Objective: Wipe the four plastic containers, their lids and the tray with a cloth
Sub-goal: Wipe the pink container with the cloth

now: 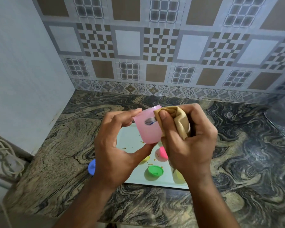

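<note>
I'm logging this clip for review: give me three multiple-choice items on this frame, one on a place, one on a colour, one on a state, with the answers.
1. Where does the green lid lie?
A. on the tray
B. on the bare counter
C. in the left hand

2. What colour is the container being wiped?
A. blue
B. pink
C. yellow

3. What is the right hand doing?
A. resting flat on the counter
B. hanging idle
C. holding the cloth against the container

Answers: 1 A, it sits on the pale tray surface. 2 B, the cup in the left hand is translucent pink. 3 C, its grip bunches the tan cloth at the container's side.
</note>
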Demonstrator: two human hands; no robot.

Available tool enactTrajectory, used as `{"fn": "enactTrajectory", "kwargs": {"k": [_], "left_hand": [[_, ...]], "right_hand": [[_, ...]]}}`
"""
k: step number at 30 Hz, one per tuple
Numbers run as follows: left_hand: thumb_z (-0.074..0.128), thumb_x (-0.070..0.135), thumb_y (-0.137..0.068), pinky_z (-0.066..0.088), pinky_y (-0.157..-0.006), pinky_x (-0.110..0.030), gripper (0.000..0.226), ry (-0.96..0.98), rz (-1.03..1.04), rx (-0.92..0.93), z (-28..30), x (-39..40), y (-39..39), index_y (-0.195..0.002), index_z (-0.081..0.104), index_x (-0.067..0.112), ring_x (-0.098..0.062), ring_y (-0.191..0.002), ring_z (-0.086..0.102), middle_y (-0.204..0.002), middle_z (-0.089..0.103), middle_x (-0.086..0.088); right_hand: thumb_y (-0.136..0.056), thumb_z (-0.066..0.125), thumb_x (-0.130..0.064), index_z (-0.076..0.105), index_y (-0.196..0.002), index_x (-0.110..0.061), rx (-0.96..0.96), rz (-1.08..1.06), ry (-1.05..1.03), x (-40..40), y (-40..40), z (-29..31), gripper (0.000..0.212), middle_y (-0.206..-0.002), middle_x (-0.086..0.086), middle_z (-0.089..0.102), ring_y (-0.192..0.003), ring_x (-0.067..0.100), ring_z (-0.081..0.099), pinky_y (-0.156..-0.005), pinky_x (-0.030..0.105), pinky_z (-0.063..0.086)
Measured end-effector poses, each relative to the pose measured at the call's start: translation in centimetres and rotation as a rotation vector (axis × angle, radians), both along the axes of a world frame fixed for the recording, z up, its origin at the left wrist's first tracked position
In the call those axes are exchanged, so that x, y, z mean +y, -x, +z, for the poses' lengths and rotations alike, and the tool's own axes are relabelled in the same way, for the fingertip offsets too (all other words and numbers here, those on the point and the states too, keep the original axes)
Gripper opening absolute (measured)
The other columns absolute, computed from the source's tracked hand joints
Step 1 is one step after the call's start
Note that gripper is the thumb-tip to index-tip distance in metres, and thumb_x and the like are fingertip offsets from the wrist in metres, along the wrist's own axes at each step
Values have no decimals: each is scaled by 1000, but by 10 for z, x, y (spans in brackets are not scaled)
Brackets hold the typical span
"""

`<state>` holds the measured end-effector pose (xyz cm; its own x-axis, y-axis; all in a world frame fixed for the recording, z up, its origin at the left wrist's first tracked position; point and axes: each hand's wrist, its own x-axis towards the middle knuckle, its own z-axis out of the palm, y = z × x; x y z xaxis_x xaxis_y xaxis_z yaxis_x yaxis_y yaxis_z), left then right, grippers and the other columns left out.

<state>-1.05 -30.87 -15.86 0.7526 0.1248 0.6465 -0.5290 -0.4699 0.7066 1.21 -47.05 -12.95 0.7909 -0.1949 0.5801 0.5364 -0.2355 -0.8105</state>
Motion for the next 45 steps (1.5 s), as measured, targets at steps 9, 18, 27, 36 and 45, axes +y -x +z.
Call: {"fn": "enactTrajectory", "kwargs": {"k": [9,18,27,36,45], "left_hand": [[94,19,-70,53,-105,-50,74,244,-110,43,-9,0,5,-133,55,22,-33,-124,64,-134,60,-13],[94,20,-67,55,-101,-57,73,448,-107,162,-7,-7,2,-126,50,15,-31,-120,66,-128,63,-11],[93,27,-72,54,-105,-56,76,297,-135,153,-1,-2,-1,-136,53,30,-33,-128,61,-140,61,-4],[94,37,-76,55,-94,-50,72,-38,-39,-9,7,1,4,-137,58,25,-30,-117,62,-129,60,-4],[98,17,-68,55,-100,-52,78,139,-133,34,0,-1,1,-132,53,14,-39,-123,61,-134,56,-18]], "right_hand": [[-93,80,-14,69,-85,-11,180,79,-184,-1,-15,-7,14,-69,-14,67,-61,-2,57,-59,16,46],[-93,73,-20,65,-86,-16,103,97,-361,4,15,-10,11,-68,-15,64,-59,-1,54,-56,16,45],[-92,78,-22,69,-89,-11,81,68,-254,4,20,-16,15,-75,-2,72,-60,8,63,-56,25,52],[-92,80,-23,68,-86,-15,21,76,-120,-1,10,3,16,-74,3,67,-63,11,60,-58,27,49],[-94,78,-19,68,-84,-12,255,63,-282,-9,-6,-13,16,-69,-10,64,-62,5,55,-58,23,46]]}}
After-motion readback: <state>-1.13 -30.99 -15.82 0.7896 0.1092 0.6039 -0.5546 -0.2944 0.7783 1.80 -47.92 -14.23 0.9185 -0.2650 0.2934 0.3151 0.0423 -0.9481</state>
